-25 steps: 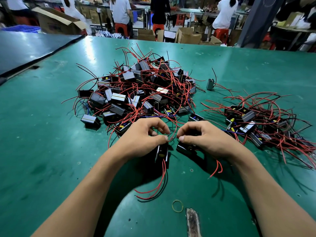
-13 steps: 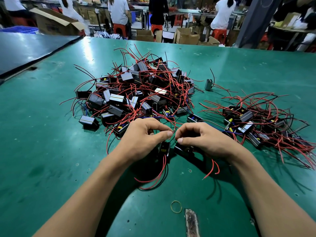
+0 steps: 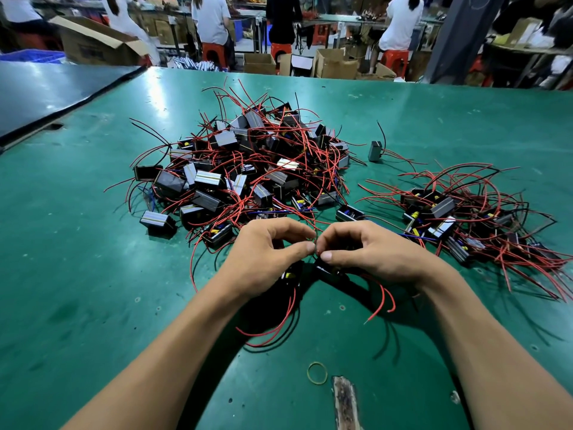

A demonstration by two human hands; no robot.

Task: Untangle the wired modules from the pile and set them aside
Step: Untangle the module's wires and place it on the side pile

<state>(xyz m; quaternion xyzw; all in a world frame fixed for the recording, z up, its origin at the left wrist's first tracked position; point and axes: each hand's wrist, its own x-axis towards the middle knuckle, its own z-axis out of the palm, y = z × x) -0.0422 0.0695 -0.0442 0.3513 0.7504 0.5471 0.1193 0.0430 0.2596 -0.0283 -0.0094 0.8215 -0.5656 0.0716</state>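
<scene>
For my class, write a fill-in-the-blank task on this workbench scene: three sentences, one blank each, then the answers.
1. The bigger pile of wired modules lies to the ____ of the smaller pile.
2. The left hand and the right hand pinch a ____ wire where their fingertips meet.
3. A rubber band lies on the ____ table, nearer the person than the hands.

Missing words: left; red; green.
</scene>
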